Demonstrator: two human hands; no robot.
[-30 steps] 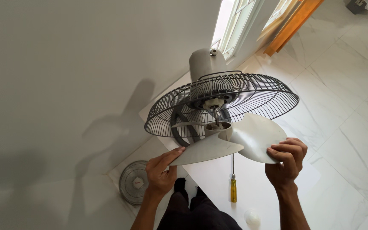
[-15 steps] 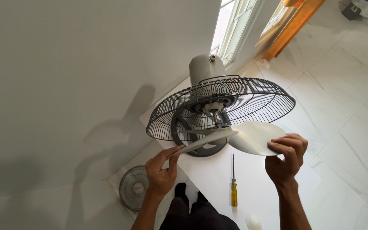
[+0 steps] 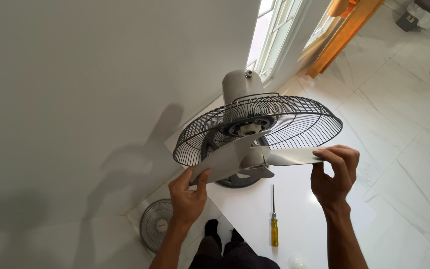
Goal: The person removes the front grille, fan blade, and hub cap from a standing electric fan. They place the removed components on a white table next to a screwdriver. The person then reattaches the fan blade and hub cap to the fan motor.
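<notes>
A grey fan blade piece (image 3: 247,157) hangs in the air in front of the fan's dark wire rear grille (image 3: 294,122). My left hand (image 3: 189,197) pinches the tip of the left blade. My right hand (image 3: 335,177) grips the tip of the right blade. The blade hub sits just below and in front of the motor shaft at the grille's centre. Behind the grille stands the pale grey motor housing (image 3: 240,84).
The fan's round dark base (image 3: 235,178) rests on a white table (image 3: 304,214). A yellow-handled screwdriver (image 3: 273,221) lies on the table, with a small white round cap (image 3: 297,261) near its front edge. The front grille (image 3: 155,224) lies on the marble floor by the wall.
Both hands have tilted and turned the blade piece, so its blades now show edge-on, and brought the hub up closer to the motor shaft. The view has shifted slightly.
</notes>
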